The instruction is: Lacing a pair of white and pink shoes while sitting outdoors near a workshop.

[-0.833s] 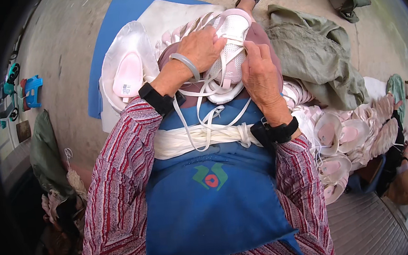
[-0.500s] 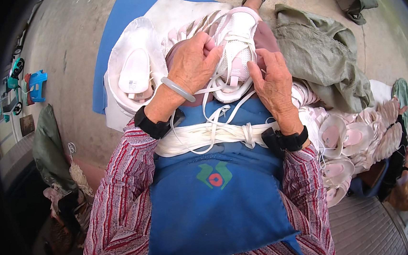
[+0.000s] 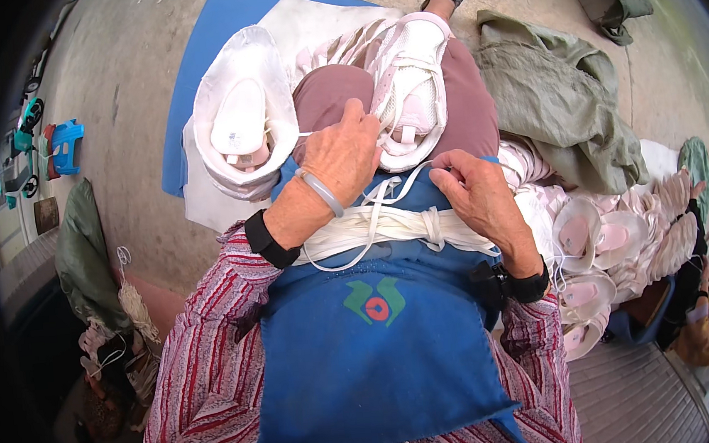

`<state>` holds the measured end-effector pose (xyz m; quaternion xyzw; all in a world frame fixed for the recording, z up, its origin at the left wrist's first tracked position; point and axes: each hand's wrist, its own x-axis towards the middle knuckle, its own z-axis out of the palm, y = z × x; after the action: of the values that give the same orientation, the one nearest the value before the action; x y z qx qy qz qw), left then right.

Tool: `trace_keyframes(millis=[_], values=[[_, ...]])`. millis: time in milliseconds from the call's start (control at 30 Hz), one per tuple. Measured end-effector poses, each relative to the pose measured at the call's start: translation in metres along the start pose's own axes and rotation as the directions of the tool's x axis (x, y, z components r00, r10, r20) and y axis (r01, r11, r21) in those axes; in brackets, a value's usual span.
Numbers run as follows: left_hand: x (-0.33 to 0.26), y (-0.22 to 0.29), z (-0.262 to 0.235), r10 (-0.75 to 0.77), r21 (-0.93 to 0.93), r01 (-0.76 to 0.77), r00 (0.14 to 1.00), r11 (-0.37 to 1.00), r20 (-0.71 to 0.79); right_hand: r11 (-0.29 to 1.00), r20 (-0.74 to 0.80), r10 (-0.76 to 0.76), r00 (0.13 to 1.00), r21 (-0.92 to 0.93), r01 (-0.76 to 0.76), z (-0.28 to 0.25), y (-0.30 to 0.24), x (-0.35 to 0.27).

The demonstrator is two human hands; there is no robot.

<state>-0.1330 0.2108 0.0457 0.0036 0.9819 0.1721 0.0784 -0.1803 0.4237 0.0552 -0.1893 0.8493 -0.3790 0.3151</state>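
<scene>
A pink and white shoe upper [image 3: 412, 84] lies on my lap over mauve trousers. My left hand [image 3: 346, 157] rests at its near edge, fingers pinched on a white lace strand. My right hand [image 3: 476, 195] sits lower right, fingers closed on another white lace end. A bundle of white laces [image 3: 396, 225] is tied across my waist over a blue apron [image 3: 372, 337]. A second shoe upper in a white wrapper [image 3: 241, 130] lies left of my knee.
A pile of pink and white shoe uppers [image 3: 615, 251] sits at my right. An olive cloth [image 3: 562, 113] lies beyond it. A blue mat with a white sheet [image 3: 215, 32] covers the concrete floor ahead. Blue toy parts [image 3: 61, 149] lie far left.
My right hand has dropped from the shoe toward my waist, drawing lace with it. My left hand slid down to the shoe's near edge. The view shifted slightly.
</scene>
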Motion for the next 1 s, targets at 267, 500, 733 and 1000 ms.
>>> trace_keyframes(millis=[267,500,733,1000], values=[[-0.014,-0.003,0.000,0.034,-0.013,-0.034,0.999,0.999,-0.008,0.966,0.041,0.030,0.999,0.255,-0.040,-0.015,-0.008,-0.022],[-0.011,0.001,-0.001,-0.004,0.097,-0.011,0.989,0.995,0.148,0.778,0.037,0.069,0.997,0.623,-0.077,-0.032,-0.015,-0.040],[-0.021,-0.021,-0.057,-0.094,-0.708,0.341,0.927,0.618,0.364,0.642,0.166,0.015,0.986,0.754,-0.137,-0.024,-0.021,-0.048],[-0.030,-0.023,-0.102,-0.085,-0.993,0.078,0.993,-0.086,0.085,0.317,0.147,0.022,0.989,0.937,-0.147,0.013,-0.023,-0.026]])
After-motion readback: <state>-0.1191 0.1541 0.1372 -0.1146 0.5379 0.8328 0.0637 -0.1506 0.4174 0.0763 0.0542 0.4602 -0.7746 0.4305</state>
